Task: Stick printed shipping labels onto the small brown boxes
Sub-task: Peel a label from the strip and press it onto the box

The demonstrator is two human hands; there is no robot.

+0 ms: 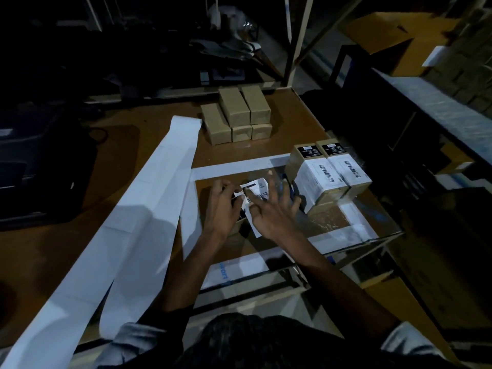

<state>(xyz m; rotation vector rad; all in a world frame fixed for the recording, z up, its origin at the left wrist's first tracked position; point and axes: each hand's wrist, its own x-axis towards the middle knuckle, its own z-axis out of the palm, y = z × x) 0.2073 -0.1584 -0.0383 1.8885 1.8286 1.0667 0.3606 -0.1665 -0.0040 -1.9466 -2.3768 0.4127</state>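
Observation:
A white printed shipping label [257, 191] with a barcode lies over a small brown box [235, 225] that my hands mostly hide. My left hand [225, 206] pinches the label's left edge between thumb and fingers. My right hand [271, 209] lies flat on the label with fingers spread and straight, pressing it down. Two labelled brown boxes [327, 174] stand side by side just right of my hands. A stack of several unlabelled brown boxes [237, 115] sits farther back on the table.
A long white strip of label backing paper [149, 203] runs diagonally across the brown table [119, 145] on the left. White tape lines [239, 165] frame the work patch. A dark device [32, 177] sits far left. A large cardboard carton [394, 35] stands at the back right.

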